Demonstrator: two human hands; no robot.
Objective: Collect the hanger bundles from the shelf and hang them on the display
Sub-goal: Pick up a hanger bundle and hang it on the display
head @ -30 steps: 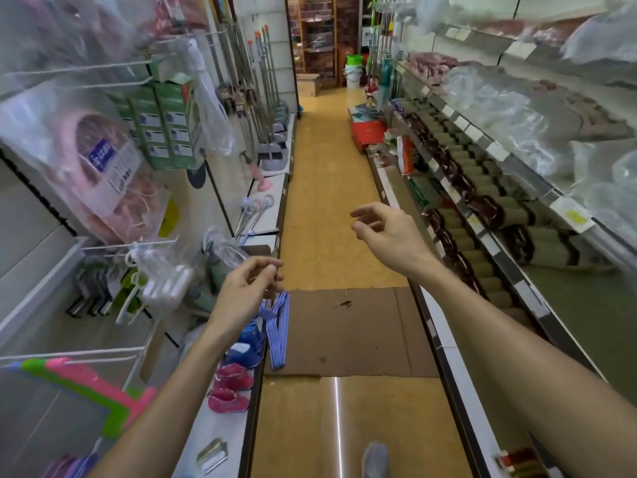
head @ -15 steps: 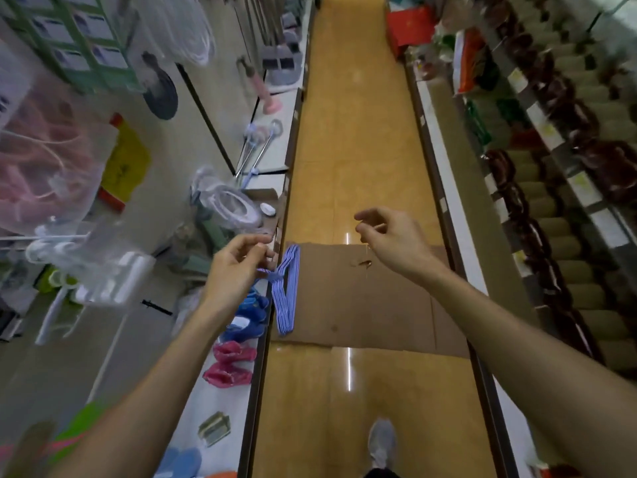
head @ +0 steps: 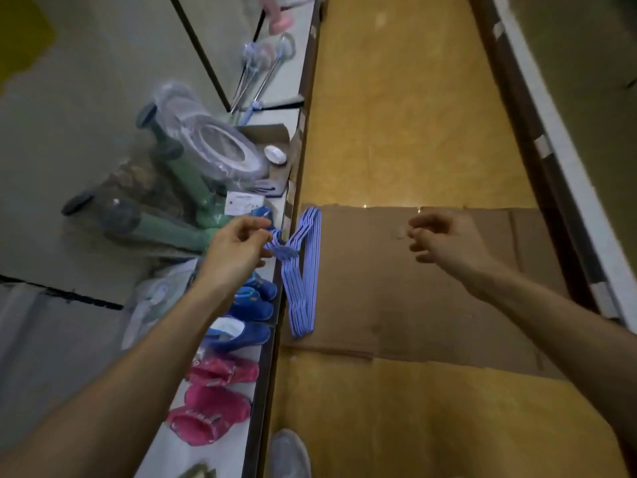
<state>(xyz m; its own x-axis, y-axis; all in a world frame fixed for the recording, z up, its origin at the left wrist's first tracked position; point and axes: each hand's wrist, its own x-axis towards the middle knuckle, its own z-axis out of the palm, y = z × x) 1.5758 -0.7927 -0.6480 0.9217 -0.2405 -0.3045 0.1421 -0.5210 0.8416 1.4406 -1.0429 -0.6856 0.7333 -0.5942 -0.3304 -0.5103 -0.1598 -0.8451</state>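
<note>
I am viewing 1 head frame, looking down a shop aisle.

Item 1, task object. A bundle of thin blue-and-white striped wire hangers (head: 303, 270) hangs off the front edge of the low white shelf (head: 241, 439) on my left, its body over the flattened brown cardboard sheet (head: 431, 288) on the yellow floor (head: 396, 98). Its long axis runs along the aisle, roughly parallel to the shelf edge. The hooks point toward the shelf, at about mid-length of the bundle.

Item 2, left hand (head: 238, 246). It is at the hooks, fingers curled, with the fingertips apparently pinching the hook cluster. I judge this a grasp on the bundle, light rather than full.

Item 3, right hand (head: 448, 239). It hovers over the cardboard, well apart from the bundle on the aisle side, fingers loosely curled. It grasps nothing that I can see.

Item 4, the governing relation. The bundle lies between the 2 hands, touching the left and clear of the right. The left hand is plainly the nearer, and the lift turns on it. A pull upward by the hooks should let the long body swing down below the hand.

Item 5, surroundings. Blue slippers (head: 251, 301) and pink slippers (head: 210, 415) sit on the shelf just beside the bundle. No display hook is in view.
</note>
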